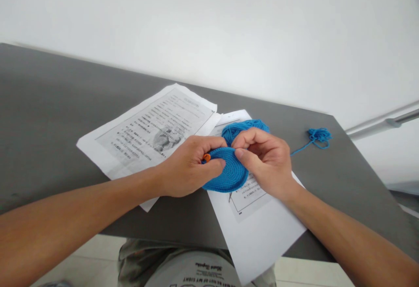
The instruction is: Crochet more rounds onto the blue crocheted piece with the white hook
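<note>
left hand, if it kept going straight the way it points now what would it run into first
Beyond the blue crochet disc that the left hand already grips, probably the right hand, at the disc's edge. The yarn bundle lies farther back, though depth is hard to judge.

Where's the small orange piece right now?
In the head view, the small orange piece is near mid-picture, between thumb and forefinger of the left hand, at the left edge of the blue crocheted disc.

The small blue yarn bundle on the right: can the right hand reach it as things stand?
Probably yes: only tabletop and a strand show between the right hand and the bundle, though the hand is busy at the blue disc.
</note>
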### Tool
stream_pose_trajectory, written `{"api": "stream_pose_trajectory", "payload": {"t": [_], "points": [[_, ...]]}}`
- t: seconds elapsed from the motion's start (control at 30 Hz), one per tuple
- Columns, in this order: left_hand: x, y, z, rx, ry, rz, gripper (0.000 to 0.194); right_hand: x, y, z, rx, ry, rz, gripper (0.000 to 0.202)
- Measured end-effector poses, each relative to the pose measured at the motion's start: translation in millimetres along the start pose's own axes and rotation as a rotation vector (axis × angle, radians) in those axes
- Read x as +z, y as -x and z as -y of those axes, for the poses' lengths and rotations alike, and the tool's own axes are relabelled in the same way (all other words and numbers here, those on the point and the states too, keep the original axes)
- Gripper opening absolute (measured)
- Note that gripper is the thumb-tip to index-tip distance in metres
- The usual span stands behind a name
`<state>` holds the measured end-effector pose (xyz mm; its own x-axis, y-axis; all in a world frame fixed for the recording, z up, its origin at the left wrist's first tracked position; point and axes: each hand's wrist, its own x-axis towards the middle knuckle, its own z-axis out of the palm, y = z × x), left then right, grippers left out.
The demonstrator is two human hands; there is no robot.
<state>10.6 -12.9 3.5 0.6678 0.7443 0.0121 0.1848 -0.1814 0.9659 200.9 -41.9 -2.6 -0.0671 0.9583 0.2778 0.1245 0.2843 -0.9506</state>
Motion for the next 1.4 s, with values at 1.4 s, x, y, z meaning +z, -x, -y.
{"api": "stream_pose_trajectory", "payload": {"t": [1.4], "points": [[0.7, -0.5, -3.3, -0.015, -0.015, 0.034, 0.018, -1.5, 0.6, 0.1, 0.039, 0.04, 0.027, 0.006]]}}
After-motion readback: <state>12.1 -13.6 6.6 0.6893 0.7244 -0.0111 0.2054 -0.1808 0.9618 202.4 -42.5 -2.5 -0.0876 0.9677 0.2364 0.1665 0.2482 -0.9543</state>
